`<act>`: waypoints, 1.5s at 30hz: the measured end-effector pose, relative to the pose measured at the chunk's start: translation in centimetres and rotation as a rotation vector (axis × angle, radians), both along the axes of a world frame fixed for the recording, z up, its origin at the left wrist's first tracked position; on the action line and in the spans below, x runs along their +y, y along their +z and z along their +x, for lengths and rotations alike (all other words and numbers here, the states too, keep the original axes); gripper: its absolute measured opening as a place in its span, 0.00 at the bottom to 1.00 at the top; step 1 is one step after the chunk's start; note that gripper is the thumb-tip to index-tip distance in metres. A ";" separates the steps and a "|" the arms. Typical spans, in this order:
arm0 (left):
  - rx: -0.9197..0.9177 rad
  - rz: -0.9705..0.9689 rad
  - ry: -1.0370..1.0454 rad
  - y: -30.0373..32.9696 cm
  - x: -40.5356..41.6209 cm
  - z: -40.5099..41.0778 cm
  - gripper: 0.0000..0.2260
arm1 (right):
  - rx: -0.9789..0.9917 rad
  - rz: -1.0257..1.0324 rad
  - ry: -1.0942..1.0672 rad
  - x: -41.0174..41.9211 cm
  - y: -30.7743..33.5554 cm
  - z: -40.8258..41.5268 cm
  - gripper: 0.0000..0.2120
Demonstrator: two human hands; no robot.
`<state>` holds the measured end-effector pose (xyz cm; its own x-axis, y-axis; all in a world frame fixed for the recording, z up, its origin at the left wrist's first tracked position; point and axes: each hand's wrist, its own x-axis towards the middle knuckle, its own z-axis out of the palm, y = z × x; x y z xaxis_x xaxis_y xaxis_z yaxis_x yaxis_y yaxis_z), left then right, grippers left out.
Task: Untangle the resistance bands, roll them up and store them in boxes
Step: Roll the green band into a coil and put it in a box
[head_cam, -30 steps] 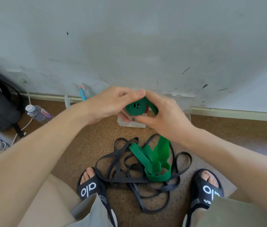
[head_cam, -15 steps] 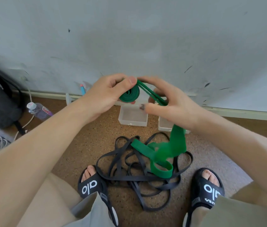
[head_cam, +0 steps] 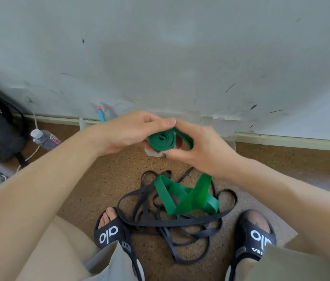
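1. left hand (head_cam: 131,131) pinches the small coil of the green band (head_cam: 161,141), thumb over the top and fingers curled round its far side, held up in the air in front of the wall.
2. right hand (head_cam: 197,147) is curled round the band just beside the coil, thumb underneath, feeding the next stretch in; the two thumbs nearly touch.
3. the loose green tail (head_cam: 188,196) drops from under the right hand and lies in folds on the floor, right on top of the black bands (head_cam: 172,222), which sit in a tangle between the two sandals.
4. rolling is only partly done by the look of it: small coil, plenty of tail left.
5. to do it well, i'd say keep the left pinch firm so the coil can't spring open, and let the right hand lay each turn flat and edge to edge, no twist.
6. watch the tail: it looks folded over itself, so a twist may need flicking out before it reaches the coil, and it could drag a black loop up with it.
7. a clear box (head_cam: 150,153) peeks out just below the hands, mostly hidden; that is likely where the roll goes.
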<state>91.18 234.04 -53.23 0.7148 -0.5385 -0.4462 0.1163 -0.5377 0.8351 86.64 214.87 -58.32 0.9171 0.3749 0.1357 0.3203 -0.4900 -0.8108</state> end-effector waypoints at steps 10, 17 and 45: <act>-0.217 -0.013 0.056 -0.7 1.7 0.7 0.14 | 0.225 -0.150 0.076 -3.4 4.6 2.2 0.29; -0.294 0.120 -0.056 -0.4 1.9 0.4 0.13 | 0.052 -0.287 0.024 -4.6 4.5 2.4 0.22; -0.019 -0.228 0.504 -0.8 -3.0 -0.5 0.17 | -0.136 -0.038 -0.388 1.5 -1.5 -0.5 0.27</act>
<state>90.66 231.00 -53.99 0.9159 -0.2085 -0.3429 0.2963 -0.2250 0.9282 86.10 216.33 -59.82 0.9661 0.0114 0.2581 0.2085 -0.6243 -0.7529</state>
